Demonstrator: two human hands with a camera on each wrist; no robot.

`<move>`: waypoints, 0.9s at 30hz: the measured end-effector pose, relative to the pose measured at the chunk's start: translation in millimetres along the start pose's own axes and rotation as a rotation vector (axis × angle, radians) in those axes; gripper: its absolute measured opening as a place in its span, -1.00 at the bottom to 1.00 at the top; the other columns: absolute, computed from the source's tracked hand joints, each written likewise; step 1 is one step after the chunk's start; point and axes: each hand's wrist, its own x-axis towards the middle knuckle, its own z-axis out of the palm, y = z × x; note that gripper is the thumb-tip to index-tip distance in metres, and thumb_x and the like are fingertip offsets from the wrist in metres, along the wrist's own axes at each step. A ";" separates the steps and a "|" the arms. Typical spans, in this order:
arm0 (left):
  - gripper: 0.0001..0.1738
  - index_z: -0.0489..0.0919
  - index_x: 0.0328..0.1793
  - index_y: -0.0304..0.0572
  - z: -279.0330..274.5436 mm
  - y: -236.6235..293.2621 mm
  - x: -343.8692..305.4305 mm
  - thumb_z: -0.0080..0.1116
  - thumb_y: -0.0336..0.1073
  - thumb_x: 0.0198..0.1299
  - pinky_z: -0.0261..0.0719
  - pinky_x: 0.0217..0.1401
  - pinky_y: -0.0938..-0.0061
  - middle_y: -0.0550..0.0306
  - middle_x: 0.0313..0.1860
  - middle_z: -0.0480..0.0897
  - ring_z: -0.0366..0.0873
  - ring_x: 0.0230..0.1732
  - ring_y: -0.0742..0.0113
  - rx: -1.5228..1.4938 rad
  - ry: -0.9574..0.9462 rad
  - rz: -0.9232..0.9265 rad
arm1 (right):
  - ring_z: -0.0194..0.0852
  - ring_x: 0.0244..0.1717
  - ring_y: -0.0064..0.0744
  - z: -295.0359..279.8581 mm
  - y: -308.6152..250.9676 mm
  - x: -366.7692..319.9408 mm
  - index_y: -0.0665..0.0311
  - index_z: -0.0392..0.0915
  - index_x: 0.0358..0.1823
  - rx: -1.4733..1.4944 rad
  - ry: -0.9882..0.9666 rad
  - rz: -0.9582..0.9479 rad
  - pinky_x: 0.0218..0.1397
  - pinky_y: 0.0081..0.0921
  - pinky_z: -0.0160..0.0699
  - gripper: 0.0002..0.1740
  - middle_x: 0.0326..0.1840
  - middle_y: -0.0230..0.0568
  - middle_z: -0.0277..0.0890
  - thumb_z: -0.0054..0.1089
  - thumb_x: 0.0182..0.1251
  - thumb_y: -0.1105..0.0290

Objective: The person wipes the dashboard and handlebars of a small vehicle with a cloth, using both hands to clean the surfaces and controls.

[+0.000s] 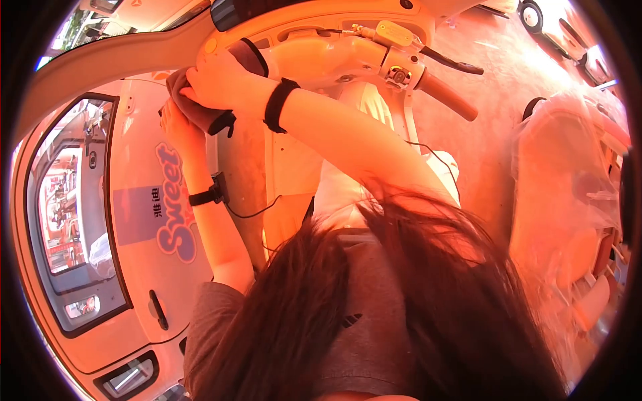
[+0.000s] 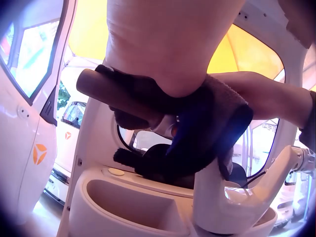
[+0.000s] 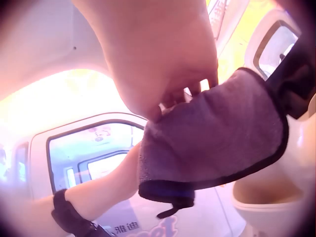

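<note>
A grey cloth with black trim [image 1: 189, 100] [image 2: 212, 123] [image 3: 212, 133] lies over the left handlebar, whose brown grip [image 2: 101, 89] sticks out at one end in the left wrist view. From above, the right hand [image 1: 224, 80] [image 3: 163, 74] grips the cloth's upper edge with bent fingers. The left hand [image 1: 182, 127] [image 2: 163, 54] holds the cloth from the door side; its fingertips are mostly hidden. A short black strap [image 3: 175, 210] hangs from the cloth's lower edge.
A white vehicle door with "Sweet" lettering [image 1: 175, 200] stands at the left. The right handlebar grip [image 1: 447, 97] and brake lever [image 1: 455, 62] are at the upper right. Below the cloth is an open storage pocket [image 2: 133, 202]; a plastic-covered seat [image 1: 558, 200] is at the right.
</note>
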 end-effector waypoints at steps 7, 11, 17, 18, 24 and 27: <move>-0.47 0.53 0.37 -0.35 4.0 -19.6 2.6 0.22 -0.23 0.33 0.50 0.30 -0.05 -0.26 0.23 0.66 0.59 0.24 -0.29 -0.023 -0.051 -0.049 | 0.72 0.03 0.07 5.7 23.3 33.8 0.17 0.75 0.04 0.208 -0.487 0.288 0.13 -0.11 0.64 -0.43 -0.04 -0.06 0.75 -0.11 0.57 -0.11; -0.52 0.55 0.34 -0.31 -10.7 -30.4 40.4 0.12 -0.15 0.44 0.49 0.33 -0.03 -0.23 0.21 0.67 0.57 0.27 -0.26 -0.392 -0.636 -0.604 | 0.61 0.37 -0.17 -16.2 25.3 49.7 -0.02 0.73 0.27 0.366 -0.755 0.554 0.41 -0.10 0.38 -0.43 0.31 -0.25 0.70 -0.19 0.60 -0.08; -0.56 0.57 0.32 -0.30 -9.9 -44.8 81.0 0.12 -0.23 0.42 0.50 0.34 -0.02 -0.14 0.19 0.70 0.60 0.25 -0.23 -0.506 -0.942 -0.827 | 0.57 0.42 -0.15 -5.6 24.5 47.0 -0.03 0.68 0.35 0.268 -0.701 0.530 0.42 -0.07 0.36 -0.44 0.36 -0.28 0.67 -0.16 0.60 -0.07; -0.57 0.57 0.32 -0.29 -7.6 -44.6 80.5 0.12 -0.24 0.41 0.50 0.34 -0.02 -0.12 0.18 0.70 0.60 0.25 -0.22 -0.499 -0.928 -0.820 | 0.57 0.42 -0.15 -4.1 24.7 46.0 -0.03 0.68 0.35 0.263 -0.700 0.537 0.42 -0.07 0.36 -0.44 0.36 -0.28 0.67 -0.16 0.60 -0.07; -0.60 0.59 0.30 -0.28 4.4 -13.0 15.0 0.11 -0.31 0.40 0.51 0.34 -0.01 -0.03 0.16 0.72 0.63 0.23 -0.18 0.041 0.044 -0.019 | 0.56 0.35 0.00 4.9 26.2 39.1 0.15 0.72 0.24 0.253 -0.605 0.441 0.40 -0.09 0.49 -0.31 0.25 -0.04 0.67 -0.22 0.56 -0.18; -0.59 0.58 0.35 -0.24 -7.9 4.5 -16.5 0.09 -0.32 0.43 0.47 0.42 0.03 0.00 0.24 0.71 0.63 0.25 -0.11 0.226 0.183 -0.030 | 0.60 0.27 -0.01 2.9 26.6 33.7 0.11 0.75 0.18 0.294 -0.559 0.460 0.29 -0.07 0.59 -0.36 0.16 -0.12 0.73 -0.24 0.60 -0.13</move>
